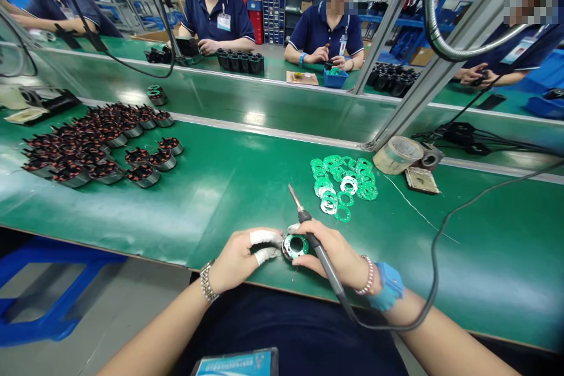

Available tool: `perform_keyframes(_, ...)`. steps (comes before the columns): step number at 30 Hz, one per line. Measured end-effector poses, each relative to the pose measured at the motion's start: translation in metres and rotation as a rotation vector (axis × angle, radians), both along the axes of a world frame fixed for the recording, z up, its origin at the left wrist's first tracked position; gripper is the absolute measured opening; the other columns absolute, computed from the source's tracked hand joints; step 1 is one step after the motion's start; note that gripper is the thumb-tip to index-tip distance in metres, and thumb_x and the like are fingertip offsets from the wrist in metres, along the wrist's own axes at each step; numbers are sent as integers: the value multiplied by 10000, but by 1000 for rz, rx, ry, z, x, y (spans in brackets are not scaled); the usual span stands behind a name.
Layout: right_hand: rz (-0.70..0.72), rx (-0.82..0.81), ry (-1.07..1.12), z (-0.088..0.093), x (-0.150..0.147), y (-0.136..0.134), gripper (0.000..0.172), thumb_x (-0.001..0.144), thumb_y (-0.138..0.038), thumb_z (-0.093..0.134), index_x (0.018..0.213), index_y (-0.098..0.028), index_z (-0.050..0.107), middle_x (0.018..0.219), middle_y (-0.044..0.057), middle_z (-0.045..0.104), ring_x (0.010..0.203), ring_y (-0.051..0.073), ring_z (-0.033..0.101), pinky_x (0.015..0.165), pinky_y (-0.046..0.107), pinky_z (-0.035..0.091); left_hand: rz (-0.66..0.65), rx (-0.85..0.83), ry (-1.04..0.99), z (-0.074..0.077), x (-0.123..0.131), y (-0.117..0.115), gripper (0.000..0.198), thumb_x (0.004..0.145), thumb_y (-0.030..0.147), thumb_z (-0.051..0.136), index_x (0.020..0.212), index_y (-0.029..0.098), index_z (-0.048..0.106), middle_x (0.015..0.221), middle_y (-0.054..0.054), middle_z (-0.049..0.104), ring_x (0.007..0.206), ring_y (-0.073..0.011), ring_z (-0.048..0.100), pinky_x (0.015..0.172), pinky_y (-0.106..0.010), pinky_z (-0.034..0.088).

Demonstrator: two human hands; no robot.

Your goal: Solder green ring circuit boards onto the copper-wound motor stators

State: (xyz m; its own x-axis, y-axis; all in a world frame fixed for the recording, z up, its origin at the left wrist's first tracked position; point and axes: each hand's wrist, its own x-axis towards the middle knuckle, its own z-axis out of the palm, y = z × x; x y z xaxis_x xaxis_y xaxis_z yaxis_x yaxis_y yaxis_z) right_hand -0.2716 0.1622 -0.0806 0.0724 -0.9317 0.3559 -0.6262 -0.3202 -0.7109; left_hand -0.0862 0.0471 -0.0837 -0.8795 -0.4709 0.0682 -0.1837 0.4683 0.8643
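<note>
My left hand (240, 261), with white wraps on two fingers, holds a small round motor stator (294, 247) topped by a green circuit ring, just above the bench edge. My right hand (328, 249) grips a soldering iron (324, 255) like a pen, and its bare metal tip (293, 194) points away from me, above the bench and clear of the stator. A black cable (436, 258) runs from the iron's rear end. Beyond the tip lies a loose pile of green ring circuit boards (346, 185). The underside of the held stator is hidden by my fingers.
Several copper-wound stators (97, 150) cover the green bench (220, 229) to the left. A tape roll (399, 154) and a small metal plate (422, 180) lie to the right. Metal posts and a raised shelf separate me from co-workers opposite.
</note>
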Motion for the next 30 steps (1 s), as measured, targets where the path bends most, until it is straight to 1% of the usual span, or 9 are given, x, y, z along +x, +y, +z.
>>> perform_keyframes(3,32,-4,-11,2,-2,1,415,749,-287,652,1098,-210,441,991,62,579,886,165,575,781,282,484,-29,104,67,6,-2,-5,97,766,231,589,775,167,661,835,-48,655,795,-158,604,764,-269,470)
perform_keyframes(5,31,5,-17,3,-1,1,452,729,-278,673,1108,-210,436,1014,63,581,887,163,581,780,276,484,8,277,58,7,-9,-4,101,750,243,602,745,152,646,769,-33,615,690,-134,583,680,-258,479)
perform_keyframes(8,-81,-42,-25,7,2,1,380,747,-231,650,1072,-219,452,985,48,591,859,153,585,762,265,482,62,611,-2,7,-21,-1,142,717,268,627,708,130,597,687,-6,558,557,-97,531,538,-229,473)
perform_keyframes(10,-172,-113,-14,11,5,-1,278,783,-165,590,1027,-222,469,921,35,590,819,143,575,746,263,477,83,732,-17,5,-26,0,175,685,276,656,680,124,568,640,5,544,536,-92,518,497,-210,461)
perform_keyframes(15,-179,-202,100,17,15,-10,205,799,-98,492,976,-200,478,790,27,531,704,142,498,626,254,452,82,780,19,4,-29,0,195,666,274,678,674,125,553,627,9,553,546,-92,532,487,-193,455)
perform_keyframes(20,-244,-156,132,14,25,-10,210,783,-82,468,963,-190,470,723,18,495,667,153,459,607,272,429,102,744,47,4,-26,3,178,733,286,620,748,115,572,650,-12,585,547,-97,554,504,-202,466)
perform_keyframes(26,-402,-114,-40,21,18,13,146,775,-143,570,894,-202,510,747,5,544,667,127,523,639,249,445,142,838,-4,1,-26,1,147,734,258,606,724,139,521,576,19,569,492,-93,567,525,-220,489)
perform_keyframes(28,-405,-96,-82,26,13,25,95,800,-129,538,840,-215,526,676,-19,544,593,107,522,590,228,438,146,848,-16,0,-26,-1,148,734,259,606,723,137,523,551,20,569,488,-96,575,528,-216,485)
perform_keyframes(30,-355,-74,-86,29,9,36,121,812,-127,522,874,-227,550,621,-30,543,543,101,520,550,223,432,144,842,-29,1,-27,-1,159,735,269,608,722,134,526,538,19,571,488,-98,582,527,-207,474)
